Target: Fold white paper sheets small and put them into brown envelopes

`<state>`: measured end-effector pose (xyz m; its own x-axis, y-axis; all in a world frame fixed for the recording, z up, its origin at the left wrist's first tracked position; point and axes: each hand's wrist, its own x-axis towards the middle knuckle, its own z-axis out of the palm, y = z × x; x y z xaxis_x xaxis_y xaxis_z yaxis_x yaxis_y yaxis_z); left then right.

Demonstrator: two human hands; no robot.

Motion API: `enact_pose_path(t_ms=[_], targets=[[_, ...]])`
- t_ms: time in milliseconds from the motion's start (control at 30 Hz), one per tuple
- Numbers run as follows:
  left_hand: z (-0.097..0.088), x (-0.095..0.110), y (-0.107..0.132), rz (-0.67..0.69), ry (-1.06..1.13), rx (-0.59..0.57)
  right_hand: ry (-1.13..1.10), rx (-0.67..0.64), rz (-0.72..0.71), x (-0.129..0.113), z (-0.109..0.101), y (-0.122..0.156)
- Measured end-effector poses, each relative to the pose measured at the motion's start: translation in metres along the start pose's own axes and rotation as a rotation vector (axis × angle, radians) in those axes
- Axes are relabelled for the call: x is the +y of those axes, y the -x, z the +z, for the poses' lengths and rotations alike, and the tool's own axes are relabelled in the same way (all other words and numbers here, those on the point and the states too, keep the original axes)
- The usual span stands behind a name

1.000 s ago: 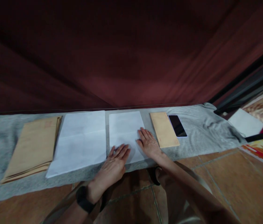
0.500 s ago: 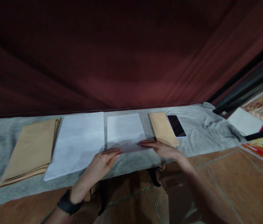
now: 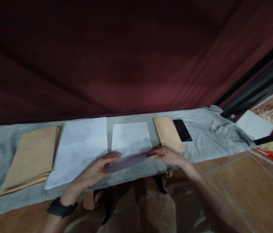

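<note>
A white sheet of paper [image 3: 131, 137] lies in front of me, its near part raised or bent and in shadow. My left hand [image 3: 102, 166] grips the near left corner, thumb beneath and fingers above. My right hand [image 3: 166, 156] has its fingers closed around the right edge of the same sheet, close to a brown envelope [image 3: 169, 133]. Left of the sheet is a stack of larger white paper [image 3: 83, 142], its lower right part beside my left wrist.
A stack of brown envelopes [image 3: 31, 155] lies far left. A phone [image 3: 183, 130] rests right of the single envelope. Everything is on a grey cloth [image 3: 214, 136] against a dark red curtain [image 3: 126, 64]. Tiled floor [image 3: 230, 184] runs below the cloth's near edge.
My left hand has shifted left and its thumb has spread from the fingers. The sheet's near edge has come toward me and lifted. My right hand has barely moved.
</note>
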<state>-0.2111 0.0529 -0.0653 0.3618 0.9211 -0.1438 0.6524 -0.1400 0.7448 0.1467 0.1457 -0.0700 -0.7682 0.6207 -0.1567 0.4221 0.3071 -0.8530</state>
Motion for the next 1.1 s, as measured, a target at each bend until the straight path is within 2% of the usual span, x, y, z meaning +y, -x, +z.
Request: enact_pose_path(t_ms=[133,267,433,533,700,767,933,1000,1100], targets=[[0.005,-0.003,-0.005,0.004,-0.088,0.026,0.014,0.028,-0.028,-0.001,0.001,0.000],[0.005,0.001,-0.008,-0.043,-0.011,0.082,0.042,0.039,-0.058,-0.004,0.002,-0.002],[0.003,0.004,-0.006,-0.104,0.052,0.049,-0.055,0.031,0.031,-0.002,0.002,-0.003],[0.004,-0.002,-0.006,-0.076,0.026,0.062,-0.016,0.058,0.081,0.001,0.003,-0.004],[0.003,-0.011,-0.011,-0.021,0.024,0.132,0.027,0.132,-0.009,0.005,0.005,-0.010],[0.002,-0.011,-0.014,-0.048,0.042,0.143,0.013,0.156,0.043,0.007,0.005,-0.013],[0.000,-0.010,-0.019,-0.126,0.075,0.197,0.158,0.220,0.356,0.013,0.004,-0.019],[0.001,-0.011,-0.019,-0.183,0.079,0.212,0.143,0.219,0.366,0.013,0.002,-0.018],[-0.001,-0.010,-0.019,-0.183,0.158,0.154,0.033,0.153,0.270,0.008,-0.002,-0.015]])
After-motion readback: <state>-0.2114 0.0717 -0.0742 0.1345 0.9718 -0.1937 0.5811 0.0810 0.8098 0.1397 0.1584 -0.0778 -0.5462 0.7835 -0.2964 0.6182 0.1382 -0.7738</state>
